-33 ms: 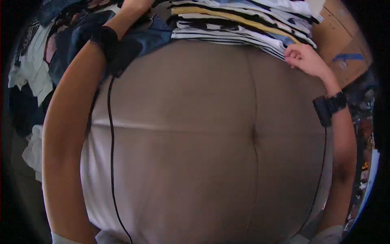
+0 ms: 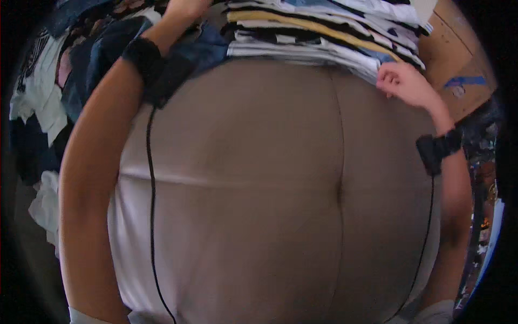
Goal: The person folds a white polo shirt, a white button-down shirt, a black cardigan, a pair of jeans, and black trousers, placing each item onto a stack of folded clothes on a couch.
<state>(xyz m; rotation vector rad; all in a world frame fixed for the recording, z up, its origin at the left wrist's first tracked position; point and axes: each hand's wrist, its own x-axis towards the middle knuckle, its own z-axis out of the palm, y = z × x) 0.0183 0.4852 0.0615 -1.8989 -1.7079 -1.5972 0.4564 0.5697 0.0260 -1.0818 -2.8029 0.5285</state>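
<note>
Folded clothes stack (image 2: 318,35) sits at far edge of the padded surface (image 2: 259,129), top of view, right of centre; layers white, black, mustard yellow, some blue, striped edges, folds facing the wearer. Right hand (image 2: 402,83) at stack's near right corner, fingers loosely curled, touching the edge; can't tell if fabric is pinched. Left hand (image 2: 186,6) cut off by upper edge, left of stack; fingers out of frame, so can't tell how open or what it holds.

Surface: grey-brown, smooth, slightly shiny, paler on the left side. Lengthwise seam and crosswise crease meet at a dimple (image 2: 340,189) right of centre. Blue denim (image 2: 210,48) lies between left wrist and stack.

Room: loose heap of garments (image 2: 102,59) on left, dark blue, white, pink; crumpled white cloth (image 2: 46,202) lower down. Cardboard box (image 2: 445,46) with blue tape strip (image 2: 465,81) beyond right hand. Far right clutter dark, too blurred to sort. Black wrist straps on both arms, cables trailing down.
</note>
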